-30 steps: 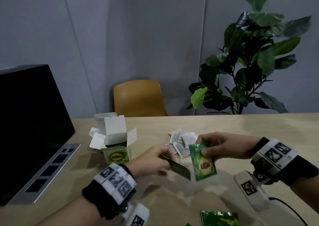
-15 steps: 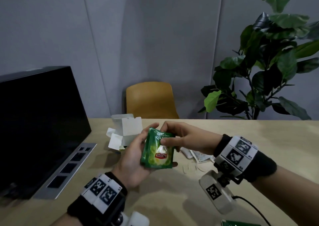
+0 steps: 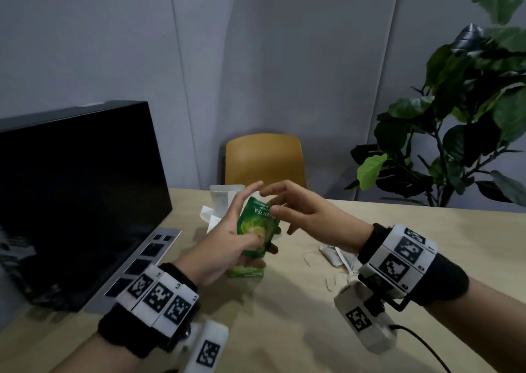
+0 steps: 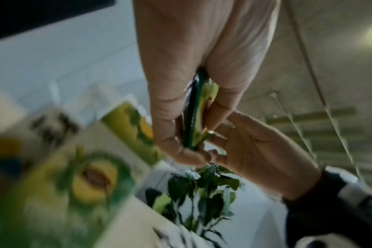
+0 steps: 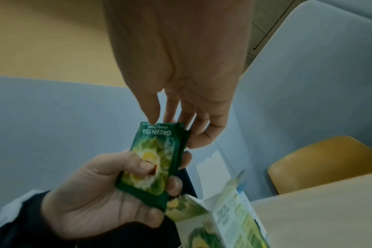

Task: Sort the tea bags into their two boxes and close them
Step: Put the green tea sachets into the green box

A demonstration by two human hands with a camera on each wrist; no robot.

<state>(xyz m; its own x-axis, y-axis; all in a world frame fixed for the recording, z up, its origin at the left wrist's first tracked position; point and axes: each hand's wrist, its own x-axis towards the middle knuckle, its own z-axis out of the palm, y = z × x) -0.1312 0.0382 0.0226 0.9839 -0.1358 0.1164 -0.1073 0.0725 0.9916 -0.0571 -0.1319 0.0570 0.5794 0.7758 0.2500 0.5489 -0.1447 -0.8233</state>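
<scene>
My left hand [image 3: 244, 243] grips a small stack of green tea sachets [image 3: 257, 224] upright, thumb across the front and fingers behind. My right hand [image 3: 284, 204] is spread with straight fingers, and its thumb tip touches the stack's top edge [image 5: 153, 124]. Just behind and below the hands stands the green tea box [image 3: 225, 199] with its white flaps up; it also shows in the right wrist view [image 5: 223, 209]. In the left wrist view the sachets [image 4: 194, 120] appear edge-on between thumb and fingers. Loose white tea bags [image 3: 333, 256] with strings lie on the table under my right wrist.
A black monitor [image 3: 79, 187] on a grey base fills the left of the wooden table [image 3: 284, 315]. A yellow chair [image 3: 264, 159] stands behind the table and a leafy plant [image 3: 455, 130] at the back right. A cable [image 3: 421, 341] trails from my right wrist.
One second ago each hand held a green sachet. The right hand brought its sachet onto the left hand's one and has now straightened its fingers. Both hands moved left toward the box.
</scene>
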